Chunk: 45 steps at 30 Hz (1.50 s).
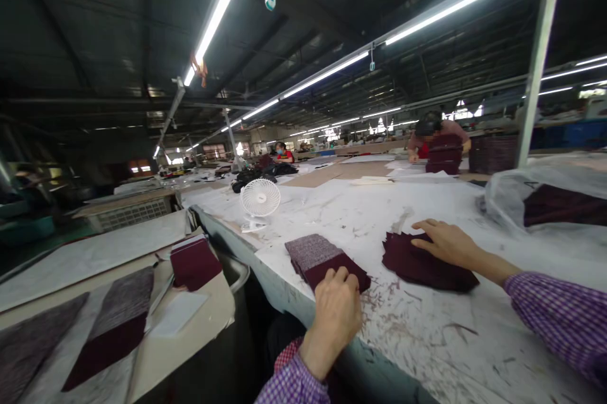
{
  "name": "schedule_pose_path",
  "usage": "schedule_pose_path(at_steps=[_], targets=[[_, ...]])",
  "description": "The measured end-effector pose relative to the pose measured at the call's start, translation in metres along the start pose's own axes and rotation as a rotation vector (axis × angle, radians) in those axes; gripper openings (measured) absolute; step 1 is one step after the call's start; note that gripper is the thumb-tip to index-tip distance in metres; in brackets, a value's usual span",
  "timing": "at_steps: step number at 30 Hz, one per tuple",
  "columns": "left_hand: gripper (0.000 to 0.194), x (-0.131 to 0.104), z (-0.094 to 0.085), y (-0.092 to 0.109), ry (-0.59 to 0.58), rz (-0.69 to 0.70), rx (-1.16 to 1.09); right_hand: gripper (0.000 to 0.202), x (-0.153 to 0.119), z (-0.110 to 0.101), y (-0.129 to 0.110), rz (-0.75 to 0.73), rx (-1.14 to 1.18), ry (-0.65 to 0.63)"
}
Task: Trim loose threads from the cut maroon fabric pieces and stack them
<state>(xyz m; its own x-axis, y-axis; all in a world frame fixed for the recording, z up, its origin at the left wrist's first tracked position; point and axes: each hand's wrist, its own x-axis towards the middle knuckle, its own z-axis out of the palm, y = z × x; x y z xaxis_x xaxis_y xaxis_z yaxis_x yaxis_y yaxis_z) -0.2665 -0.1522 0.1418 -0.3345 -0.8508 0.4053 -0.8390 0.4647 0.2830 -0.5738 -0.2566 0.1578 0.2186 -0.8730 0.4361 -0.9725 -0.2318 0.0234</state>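
Near the front edge of the white-covered table [332,202] lies a stack of cut cloth [310,252], grey mottled at the back and maroon at the front. My left hand [336,303] has its fingers curled over the near edge of that stack. To the right is a dark maroon pile of cut pieces [408,262] with jagged edges. My right hand [446,243] rests on top of this pile, fingers spread apart.
A small white fan [260,198] stands at the table's left edge. A side table [190,322] on the left bears more cloth. Clear plastic with maroon cloth [564,205] lies at right. Farther back, a person [439,135] leans over maroon stacks. Thread scraps litter the near surface.
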Motion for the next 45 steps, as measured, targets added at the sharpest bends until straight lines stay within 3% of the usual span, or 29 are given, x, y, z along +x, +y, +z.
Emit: schedule_pose_path(at_steps=[3, 7, 10, 12, 15, 18, 21, 24, 26, 28, 29, 31, 33, 36, 37, 41, 45], targets=[[0.013, 0.005, 0.002, -0.010, 0.072, -0.170, -0.170, 0.032, -0.003, -0.024, -0.035, -0.169, 0.135, 0.104], [0.010, 0.009, 0.007, -0.023, 0.121, -0.335, -0.504, 0.035, -0.006, -0.046, -0.101, -0.463, 0.371, -0.070], [0.008, 0.008, 0.009, -0.033, 0.195, -0.337, -0.736, 0.033, -0.004, -0.034, -0.139, -0.657, 0.379, -0.189], [0.010, 0.006, 0.005, -0.045, 0.311, -0.373, -1.038, 0.031, -0.001, -0.019, -0.153, -0.703, 0.333, -0.193], [0.013, 0.006, -0.012, -0.074, 0.530, -0.502, -1.536, 0.034, 0.000, -0.001, -0.163, -0.705, 0.277, -0.166], [0.008, 0.006, -0.027, -0.100, 0.617, -0.683, -1.677, 0.033, -0.003, 0.003, -0.167, -0.720, 0.294, -0.164], [0.008, 0.004, -0.030, -0.104, 0.680, -0.687, -1.626, 0.032, -0.005, 0.002, -0.168, -0.717, 0.294, -0.164], [0.017, 0.001, -0.033, -0.088, 0.668, -0.543, -1.502, 0.026, -0.003, -0.005, -0.171, -0.665, 0.308, -0.169], [0.021, 0.000, -0.038, -0.074, 0.584, -0.411, -1.290, 0.025, -0.001, -0.016, -0.177, -0.540, 0.328, -0.027], [0.018, 0.003, -0.042, -0.059, 0.474, -0.302, -1.011, 0.039, 0.001, -0.029, -0.186, -0.473, 0.333, 0.197], [0.015, 0.004, -0.043, -0.052, 0.421, -0.260, -0.886, 0.049, 0.001, -0.036, -0.191, -0.500, 0.328, 0.284], [0.013, 0.006, -0.044, -0.040, 0.339, -0.190, -0.717, 0.068, 0.002, -0.048, -0.201, -0.621, 0.315, 0.313], [0.018, 0.001, -0.043, -0.032, 0.421, -0.185, -0.647, 0.065, 0.004, -0.053, -0.206, -0.683, 0.298, 0.207], [0.027, -0.016, -0.037, -0.026, 0.682, -0.214, -0.536, 0.029, 0.012, -0.051, -0.203, -0.668, 0.275, 0.055], [0.028, -0.023, -0.033, -0.025, 0.656, -0.163, -0.479, 0.021, 0.015, -0.049, -0.200, -0.662, 0.278, 0.034], [0.026, -0.040, -0.015, -0.024, 0.201, 0.128, -0.273, 0.025, 0.016, -0.041, -0.199, -0.630, 0.276, 0.019], [0.031, -0.036, -0.004, -0.026, 0.100, 0.052, -0.161, 0.015, 0.009, -0.032, -0.214, -0.716, 0.251, -0.031]])
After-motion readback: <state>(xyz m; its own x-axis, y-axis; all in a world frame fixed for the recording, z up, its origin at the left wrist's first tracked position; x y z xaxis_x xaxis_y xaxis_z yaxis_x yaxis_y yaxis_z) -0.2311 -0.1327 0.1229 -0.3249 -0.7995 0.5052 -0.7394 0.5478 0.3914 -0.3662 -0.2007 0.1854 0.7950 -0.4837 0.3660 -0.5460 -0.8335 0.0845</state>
